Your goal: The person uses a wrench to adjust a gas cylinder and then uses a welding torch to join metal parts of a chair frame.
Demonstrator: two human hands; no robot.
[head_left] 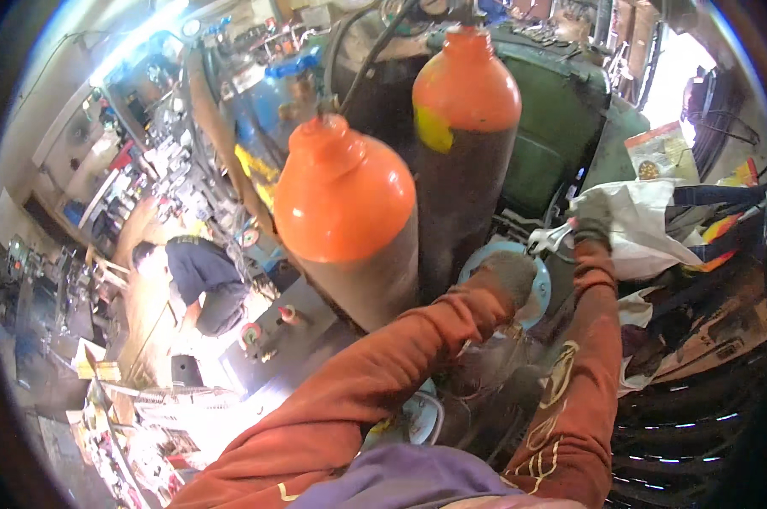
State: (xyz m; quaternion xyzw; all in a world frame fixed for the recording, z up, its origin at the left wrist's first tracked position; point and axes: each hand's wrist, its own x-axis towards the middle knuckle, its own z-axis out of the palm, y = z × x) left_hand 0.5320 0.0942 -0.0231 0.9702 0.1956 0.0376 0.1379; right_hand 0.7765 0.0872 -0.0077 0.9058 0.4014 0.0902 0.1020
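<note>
We look down past a purple garment [417, 477] at 6 o'clock and a pair of rust-red sleeves [597, 339]. Just past 3 o'clock from the centre, our left hand [509, 276], grey as if gloved, lies over a round, pale blue part [540, 297]; its fingers are hidden from us, so we cannot tell whether it grips the part or only rests on it. Farther out at 3 o'clock, our right hand [593, 225], also grey, has its fingers curled round one end of a pale metal tool [553, 238]. The tool's other end points toward 9 o'clock, close by the upper edge of the blue part; we cannot make out whether they touch. Just beyond the right hand, a crumpled white sheet [642, 233] spreads outward.

Two tall gas cylinders with orange tops stand upright: the nearer cylinder [345, 195] at 11 o'clock, the farther cylinder [467, 89], marked with a yellow patch, at 1 o'clock. A green metal panel [546, 136] is at 2 o'clock. At 9 o'clock, well apart from us, a co-worker [205, 276] in a dark top crouches, bent forward in bright light
</note>
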